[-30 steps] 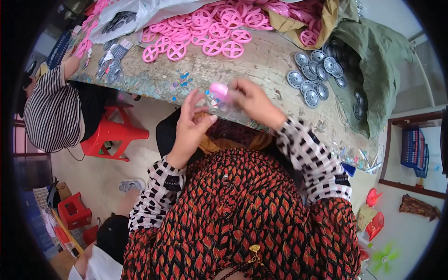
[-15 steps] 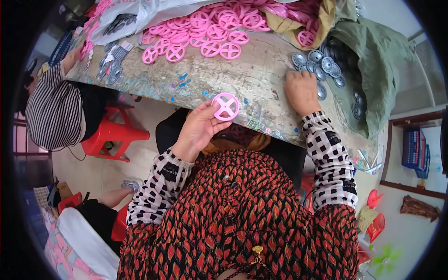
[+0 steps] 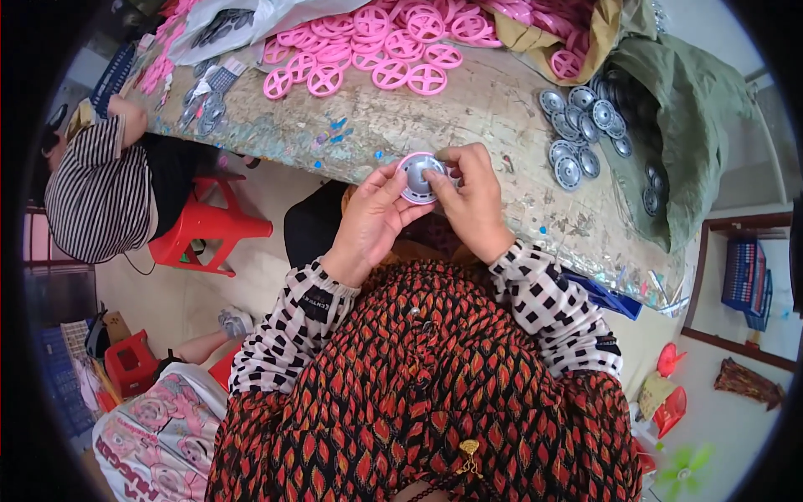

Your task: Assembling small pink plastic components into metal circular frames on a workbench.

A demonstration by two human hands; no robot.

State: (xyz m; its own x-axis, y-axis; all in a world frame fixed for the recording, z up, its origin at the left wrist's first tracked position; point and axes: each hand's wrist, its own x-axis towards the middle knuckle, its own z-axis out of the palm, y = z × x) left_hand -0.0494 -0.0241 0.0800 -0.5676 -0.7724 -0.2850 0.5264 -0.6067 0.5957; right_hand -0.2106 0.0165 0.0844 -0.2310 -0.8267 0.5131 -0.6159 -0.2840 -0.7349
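Between both hands, over the table's front edge, is a pink wheel ring (image 3: 404, 164) with a silver-grey wheel disc (image 3: 417, 186) lying in it. My left hand (image 3: 373, 219) grips the ring from the left, thumb on its rim. My right hand (image 3: 478, 201) closes on the disc from the right, with its thumb pressed on the disc's face near the centre. More silver discs (image 3: 567, 172) lie loose on the table to the right of my hands. A pile of pink spoked wheel rings (image 3: 391, 74) spreads across the far side of the table.
A green sack (image 3: 682, 125) with grey discs at its mouth stands at the table's right. Behind are a brown bag (image 3: 598, 58) of pink rings and a white bag (image 3: 251, 21). Left, a person in a striped top (image 3: 96, 188) sits by a red stool (image 3: 209, 226).
My right hand has come from the disc heap at the right to my left hand, bringing a silver disc onto the pink ring. The view has shifted slightly.
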